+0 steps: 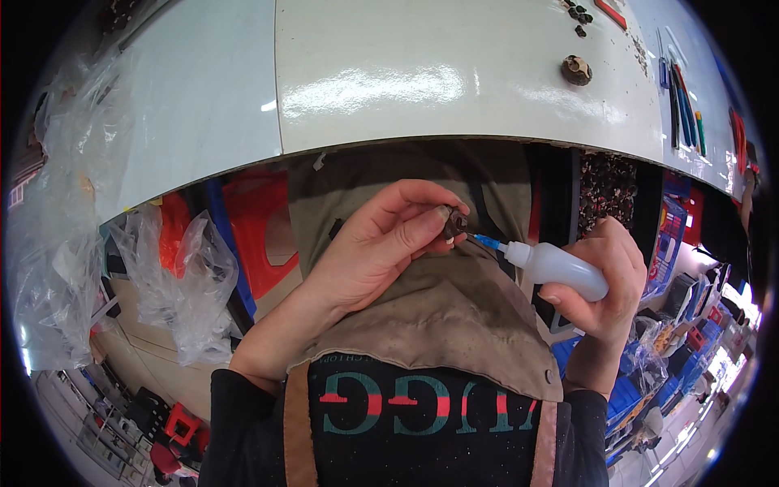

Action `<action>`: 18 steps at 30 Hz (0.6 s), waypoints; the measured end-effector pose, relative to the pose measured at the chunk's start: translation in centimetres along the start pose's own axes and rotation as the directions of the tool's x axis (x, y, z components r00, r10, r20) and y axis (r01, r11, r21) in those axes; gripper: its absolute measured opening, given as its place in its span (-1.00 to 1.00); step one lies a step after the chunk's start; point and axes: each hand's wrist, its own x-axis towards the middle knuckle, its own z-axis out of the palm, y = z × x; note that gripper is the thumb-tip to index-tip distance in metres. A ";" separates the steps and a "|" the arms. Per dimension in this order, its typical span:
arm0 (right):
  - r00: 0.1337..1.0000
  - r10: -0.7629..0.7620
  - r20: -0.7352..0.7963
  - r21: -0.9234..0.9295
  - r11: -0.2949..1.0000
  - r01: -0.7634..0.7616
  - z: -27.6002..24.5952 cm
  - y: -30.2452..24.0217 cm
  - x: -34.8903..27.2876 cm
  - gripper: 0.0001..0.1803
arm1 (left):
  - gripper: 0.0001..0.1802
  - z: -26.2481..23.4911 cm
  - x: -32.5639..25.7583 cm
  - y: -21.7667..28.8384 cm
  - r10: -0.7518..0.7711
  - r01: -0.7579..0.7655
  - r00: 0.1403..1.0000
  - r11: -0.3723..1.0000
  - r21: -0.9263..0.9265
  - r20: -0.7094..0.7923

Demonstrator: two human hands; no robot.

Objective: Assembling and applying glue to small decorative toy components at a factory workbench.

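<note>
Between the thumb and fingers of my left hand (389,235) is a small dark brown lumpy piece (456,224), too small to name. My right hand (604,280) is wrapped round a white squeeze bottle (560,269) lying nearly level. Its blue needle tip (488,241) points left, and the thin needle reaches the dark piece or ends just beside it; I cannot tell which. Both hands are over my lap, above a brown apron (422,312), just in front of the table edge.
The white table (373,57) carries a round brown object (576,71), small dark pieces (579,14) and several slim tools (688,109) at right. Dark bits fill an open drawer (607,191) below the edge. Clear plastic bags (182,276) hang at left beside a red stool (258,235).
</note>
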 end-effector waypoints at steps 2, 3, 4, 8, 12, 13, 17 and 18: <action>1.000 -0.003 -0.004 0.001 1.000 0.003 0.0 0.1 -0.1 -0.48 | -0.77 0.0 0.0 0.0 0.007 -0.007 1.000 1.000 0.008 -0.007; 1.000 0.003 0.001 0.005 1.000 -0.003 -0.1 0.1 -0.1 -0.48 | -0.77 0.0 0.0 -0.1 0.006 -0.006 1.000 1.000 0.010 -0.011; 1.000 0.010 0.006 0.010 1.000 -0.010 -0.1 0.1 -0.2 -0.48 | -0.77 0.0 0.0 -0.1 0.006 -0.006 1.000 1.000 0.012 -0.015; 1.000 0.005 0.007 0.016 1.000 -0.005 0.0 0.1 -0.3 -0.48 | -0.78 -0.1 -0.2 -0.1 0.015 -0.014 1.000 1.000 0.019 -0.017; 1.000 0.023 0.001 0.019 1.000 -0.023 0.1 0.2 -0.3 -0.48 | -0.78 -0.3 -0.2 -0.2 0.004 -0.004 1.000 1.000 0.007 -0.009; 1.000 0.024 0.004 0.019 1.000 -0.024 0.2 0.2 -0.3 -0.48 | -0.78 -0.3 -0.2 -0.2 0.005 -0.005 1.000 1.000 0.007 -0.010; 1.000 0.014 -0.028 0.010 1.000 -0.013 0.0 -0.3 -0.5 -0.48 | -0.78 0.0 -0.5 0.0 0.010 -0.010 1.000 1.000 0.009 0.005; 1.000 0.008 -0.021 0.009 1.000 -0.008 0.1 -0.2 -0.4 -0.48 | -0.78 0.0 -0.4 -0.1 0.014 -0.014 1.000 1.000 0.007 0.003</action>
